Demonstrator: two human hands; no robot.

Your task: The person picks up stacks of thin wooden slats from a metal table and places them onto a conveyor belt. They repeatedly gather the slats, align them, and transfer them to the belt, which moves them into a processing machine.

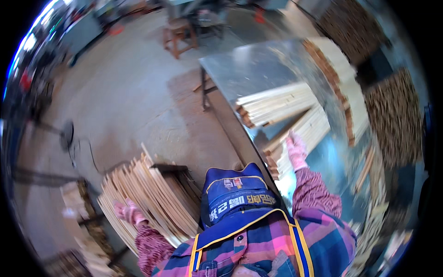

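Blue apron (241, 190) nearest, wooden slats to left and right.
The left hand (130, 212), fingers partly spread, is at the near-left slat stack (159, 196); the right hand (296, 148), fingers loosely bent, is over the nearer bundle (311, 122) on the metal table (249, 60), right of the farther bundle (281, 102). Whether either grips, I cannot tell.

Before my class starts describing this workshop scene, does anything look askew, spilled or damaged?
Slightly askew: on the metal table, the farther wood stack and nearer wood stack lie at an angle instead of parallel. One strip juts past its neighbours in the left-hand pile. No clear damage shows.
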